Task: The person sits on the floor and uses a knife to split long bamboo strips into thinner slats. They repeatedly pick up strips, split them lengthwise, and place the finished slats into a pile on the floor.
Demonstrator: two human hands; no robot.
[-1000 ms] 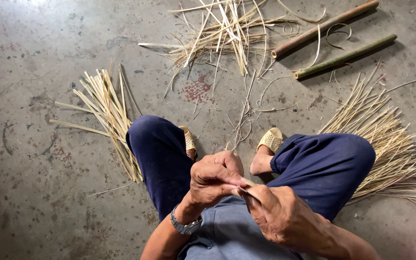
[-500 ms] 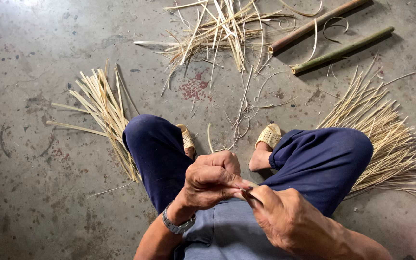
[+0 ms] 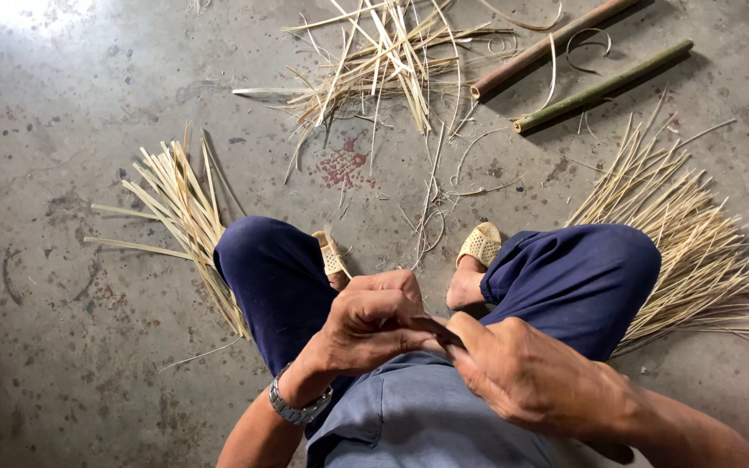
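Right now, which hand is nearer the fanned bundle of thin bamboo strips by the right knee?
Right. The right hand sits just inside the right knee, toward the fanned bundle; the left hand is further off, over the left leg.

Hands meet above the lap, strips all around.
Left hand [image 3: 370, 316] touches right hand [image 3: 522, 373]; strip bundles lie left [image 3: 184, 208], right [image 3: 678, 234], far [image 3: 383, 61]; two poles [image 3: 582, 61], perhaps bamboo, far right.

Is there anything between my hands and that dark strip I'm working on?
Nothing visible. The left hand and right hand both already touch the dark strip, pinching it between them above the lap. The bamboo bundles lie apart on the floor.
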